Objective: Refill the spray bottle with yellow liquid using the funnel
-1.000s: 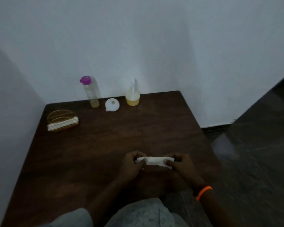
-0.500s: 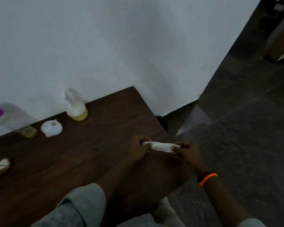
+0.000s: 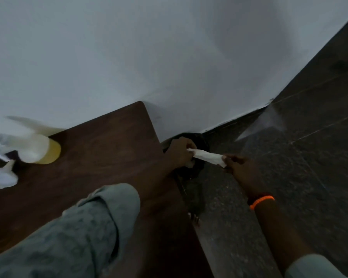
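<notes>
In the head view, the left hand [image 3: 179, 152] and the right hand [image 3: 240, 166] each pinch one end of a crumpled white paper tissue [image 3: 206, 157], stretched between them off the right edge of the dark brown wooden table [image 3: 100, 157], above a dark, round object on the floor [image 3: 193, 171] that looks like a bin, though it is too dim to be sure. Both grips are narrow fingertip pinches holding the tissue; the right wrist wears an orange beaded bracelet [image 3: 261, 202], and the left forearm carries a grey-green patterned sleeve [image 3: 84, 233]. The task's things lie well apart from the hands at the far left of the table: the translucent white plastic spray bottle with yellow liquid at its base [image 3: 38, 148], heavily smeared by motion blur, and just beside it the white plastic funnel [image 3: 1, 177], cut off by the frame edge. The supply bottle is not in view. Judging by this, the step in hand is getting rid of the tissue, likely after wiping, so the refill looks near its end or paused. To do it well, the hands should be centred over the dark opening before the fingers let go, dropping the tissue straight down so it does not catch the table edge, and the gaze should turn back to the bottle afterwards
</notes>
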The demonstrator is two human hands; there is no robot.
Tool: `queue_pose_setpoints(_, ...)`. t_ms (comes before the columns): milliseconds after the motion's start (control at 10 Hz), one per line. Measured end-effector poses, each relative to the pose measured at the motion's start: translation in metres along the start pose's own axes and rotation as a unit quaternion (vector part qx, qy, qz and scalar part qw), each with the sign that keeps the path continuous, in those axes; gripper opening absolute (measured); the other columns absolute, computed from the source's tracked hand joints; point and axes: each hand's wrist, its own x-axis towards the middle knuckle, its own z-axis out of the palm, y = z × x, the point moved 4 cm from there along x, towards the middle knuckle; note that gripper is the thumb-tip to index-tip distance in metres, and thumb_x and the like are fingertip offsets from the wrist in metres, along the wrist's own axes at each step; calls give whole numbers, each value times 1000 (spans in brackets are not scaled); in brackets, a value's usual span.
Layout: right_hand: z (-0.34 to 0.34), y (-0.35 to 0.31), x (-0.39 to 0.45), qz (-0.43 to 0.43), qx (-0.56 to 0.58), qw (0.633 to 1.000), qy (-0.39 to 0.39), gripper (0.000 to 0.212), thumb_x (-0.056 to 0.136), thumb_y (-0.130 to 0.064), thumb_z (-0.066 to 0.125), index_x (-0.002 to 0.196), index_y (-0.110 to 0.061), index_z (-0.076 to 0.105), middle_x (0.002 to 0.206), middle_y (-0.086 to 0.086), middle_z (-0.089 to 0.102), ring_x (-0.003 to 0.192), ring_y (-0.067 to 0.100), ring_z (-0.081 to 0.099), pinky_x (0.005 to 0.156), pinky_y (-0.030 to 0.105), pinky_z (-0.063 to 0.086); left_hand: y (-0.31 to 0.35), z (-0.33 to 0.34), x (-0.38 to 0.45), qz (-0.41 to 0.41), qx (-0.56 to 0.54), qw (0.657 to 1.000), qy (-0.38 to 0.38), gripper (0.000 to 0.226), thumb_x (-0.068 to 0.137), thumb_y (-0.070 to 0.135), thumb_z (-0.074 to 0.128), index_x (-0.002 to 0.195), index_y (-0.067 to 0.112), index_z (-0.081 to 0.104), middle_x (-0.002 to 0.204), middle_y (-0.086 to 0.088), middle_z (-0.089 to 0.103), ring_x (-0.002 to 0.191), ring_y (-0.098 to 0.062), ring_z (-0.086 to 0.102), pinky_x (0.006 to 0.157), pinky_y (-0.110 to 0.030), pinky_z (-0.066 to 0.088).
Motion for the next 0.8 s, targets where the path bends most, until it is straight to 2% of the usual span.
queue_pose_setpoints(100, 15, 18, 56, 22, -13, 1000, -10, 16, 89, -7, 71, 104, -2, 76, 84, 12, 74, 68, 16, 71, 55, 15, 54, -12, 3, 53, -16, 20, 1000, 2, 18, 86, 4, 64, 100, 2, 74, 105, -15, 71, 94, -27, 68, 73, -25, 50)
queue_pose_setpoints(200, 41, 41, 96, 44, -39, 998, -19, 19, 89, -2, 70, 107, 4, 72, 86, 18, 70, 48, 1, 64, 46, 10, 47, -25, 7, 91, -58, 56, 997, -22, 21, 88, 1, 62, 107, -2, 70, 112, -19, 69, 99, -29, 66, 77, -24, 50)
queue_pose_setpoints(300, 71, 68, 126, 73, -62, 994, -57, 33, 89, -1, 69, 122, 3, 65, 106, 25, 68, 65, 15, 67, 52, 16, 53, -40, 15, 116, -91, 93, 990, -53, 34, 91, 0, 59, 125, -3, 56, 133, -21, 55, 119, -31, 55, 88, -27, 44)
queue_pose_setpoints(400, 98, 103, 156, 86, -124, 983, -106, 58, 83, -4, 72, 138, -3, 54, 129, 25, 61, 100, 33, 68, 84, 42, 60, -53, 26, 136, -109, 127, 983, -76, 41, 96, 3, 53, 136, -4, 45, 141, -22, 46, 123, -32, 50, 101, -34, 40)
queue_pose_setpoints(500, 120, 134, 184, 88, -204, 961, -167, 84, 84, -7, 74, 154, -5, 28, 150, 23, 44, 134, 39, 48, 107, 47, 45, -62, 35, 154, -114, 144, 979, -87, 36, 98, 4, 50, 133, -2, 46, 131, -24, 53, 102, -29, 55, 92, -38, 47)
queue_pose_setpoints(600, 134, 161, 205, 97, -220, 951, -193, 84, 88, -9, 71, 156, -7, 23, 154, 21, 39, 141, 37, 41, 113, 41, 36, -73, 44, 172, -104, 144, 981, -82, 28, 98, 5, 48, 123, -6, 52, 124, -25, 56, 112, -37, 57, 91, -40, 47)
queue_pose_setpoints(700, 134, 174, 210, 91, -259, 939, -207, 73, 86, -11, 73, 150, -4, 37, 147, 21, 49, 136, 37, 48, 110, 41, 40, -78, 51, 175, -98, 160, 977, -103, 9, 97, 5, 51, 104, 2, 55, 97, -17, 57, 89, -31, 59, 74, -39, 47)
queue_pose_setpoints(800, 134, 176, 201, 79, -297, 933, -185, 54, 86, -15, 71, 136, -2, 53, 135, 23, 59, 127, 39, 56, 100, 39, 44, -85, 61, 176, -90, 160, 977, -113, 36, 97, 6, 50, 66, 16, 34, 70, -1, 38, 60, -15, 40, 58, -31, 38)
